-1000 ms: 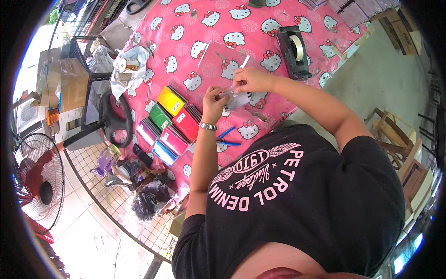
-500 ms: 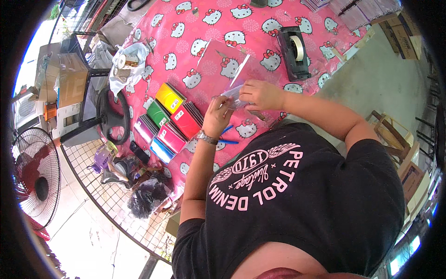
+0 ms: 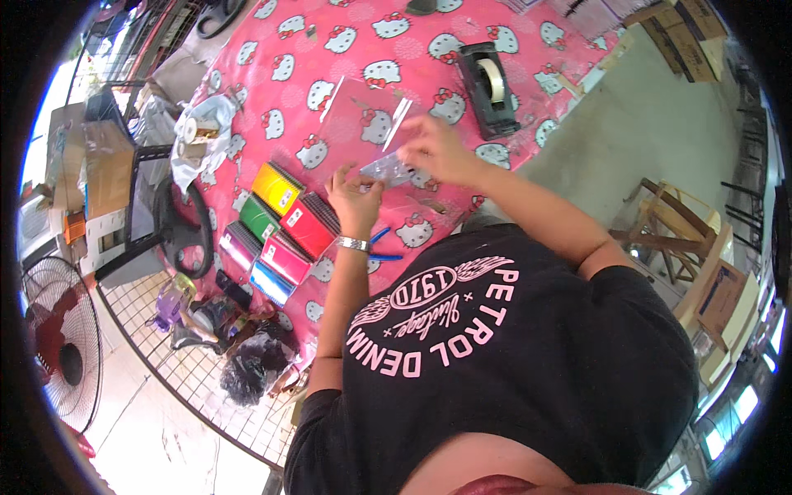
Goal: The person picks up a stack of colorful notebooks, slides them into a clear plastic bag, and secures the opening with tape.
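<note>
Over the near part of the table I have a small clear plastic bag [image 3: 384,171], crumpled and shiny. My left hand [image 3: 355,202], with a metal watch at its wrist, pinches the bag's near left edge. At the far right edge, my right hand [image 3: 443,154] has its fingertips closed on the plastic; it is slightly blurred. Just beyond them a larger clear plastic sleeve [image 3: 351,115] with a pale strip lies flat. Left of my left hand several spiral notebooks [image 3: 276,188] in different colours lie in two rows. Blue pens [image 3: 384,256] rest by my left wrist.
A black tape dispenser [image 3: 488,91] stands right of the sleeve on the pink patterned tablecloth [image 3: 313,66]. Along the left edge are a white plastic bag [image 3: 202,140], a steering wheel [image 3: 186,231] and a black bag [image 3: 256,363]. A fan [image 3: 66,346] stands farther left.
The whole view has shifted, so the table appears farther left. My right hand has drawn a little away from my left, and the small bag is more spread between them.
</note>
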A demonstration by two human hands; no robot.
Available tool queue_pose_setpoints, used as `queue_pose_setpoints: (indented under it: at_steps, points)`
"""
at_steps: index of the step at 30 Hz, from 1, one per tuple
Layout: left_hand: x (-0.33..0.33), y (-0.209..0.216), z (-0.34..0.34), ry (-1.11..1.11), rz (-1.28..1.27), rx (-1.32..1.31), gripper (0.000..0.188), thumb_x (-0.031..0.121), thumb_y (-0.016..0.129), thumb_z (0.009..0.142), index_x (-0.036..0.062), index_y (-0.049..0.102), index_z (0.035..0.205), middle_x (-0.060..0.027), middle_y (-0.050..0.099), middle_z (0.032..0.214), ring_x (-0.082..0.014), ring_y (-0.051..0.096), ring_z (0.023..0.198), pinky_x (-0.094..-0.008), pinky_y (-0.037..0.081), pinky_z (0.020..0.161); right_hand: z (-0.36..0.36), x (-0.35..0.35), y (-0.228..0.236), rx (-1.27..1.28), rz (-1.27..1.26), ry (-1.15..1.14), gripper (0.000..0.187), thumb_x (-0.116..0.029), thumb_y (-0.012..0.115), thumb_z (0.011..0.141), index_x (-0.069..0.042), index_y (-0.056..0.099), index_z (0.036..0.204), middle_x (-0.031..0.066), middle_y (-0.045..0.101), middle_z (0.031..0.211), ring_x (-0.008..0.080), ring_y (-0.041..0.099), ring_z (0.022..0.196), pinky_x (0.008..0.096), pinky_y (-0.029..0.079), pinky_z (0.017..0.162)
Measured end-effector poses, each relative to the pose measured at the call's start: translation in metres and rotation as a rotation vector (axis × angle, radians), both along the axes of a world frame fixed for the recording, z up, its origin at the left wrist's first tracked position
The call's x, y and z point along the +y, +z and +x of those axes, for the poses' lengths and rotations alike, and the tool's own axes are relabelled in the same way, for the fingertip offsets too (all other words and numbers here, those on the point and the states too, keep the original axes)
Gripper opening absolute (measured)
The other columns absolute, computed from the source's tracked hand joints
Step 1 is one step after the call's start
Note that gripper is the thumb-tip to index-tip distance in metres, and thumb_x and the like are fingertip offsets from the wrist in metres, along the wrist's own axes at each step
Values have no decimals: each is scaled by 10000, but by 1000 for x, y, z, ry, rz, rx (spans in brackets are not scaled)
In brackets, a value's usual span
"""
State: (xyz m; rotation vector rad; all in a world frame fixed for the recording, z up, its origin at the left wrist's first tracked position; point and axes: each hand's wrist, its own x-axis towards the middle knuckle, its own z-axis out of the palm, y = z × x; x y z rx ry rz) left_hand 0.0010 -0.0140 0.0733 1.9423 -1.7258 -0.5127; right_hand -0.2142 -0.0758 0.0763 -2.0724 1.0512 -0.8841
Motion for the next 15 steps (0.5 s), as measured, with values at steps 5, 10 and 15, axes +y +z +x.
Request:
queue_pose_setpoints:
  at_steps: [5, 10, 15]
  points:
    - [-26, 35, -14, -4, 274, -104, 279, 234, 787, 578, 126, 712, 825, -47, 646, 992, -291, 496, 1039, -452, 366, 923, -133, 1, -40, 352, 194, -913, 226, -289, 635, 833, -73, 668, 892, 123, 622, 905, 287, 580, 913, 371, 456, 797]
    - [-30, 10, 20, -199, 194, 64, 390, 235, 793, 586, 122, 706, 948, -58, 642, 984, -282, 495, 1008, -410, 406, 885, -141, 12, -43, -206, 713, -754, 168, -202, 624, 861, -37, 623, 891, 53, 594, 802, 185, 578, 772, 314, 459, 707]
    - [-19, 2, 22, -179, 160, 154, 397, 224, 780, 625, 123, 704, 1001, -62, 631, 989, -281, 488, 994, -378, 413, 890, -133, 76, -67, -939, 990, -692, 62, -104, 564, 894, -78, 528, 850, -27, 495, 740, 88, 462, 608, 228, 361, 529]
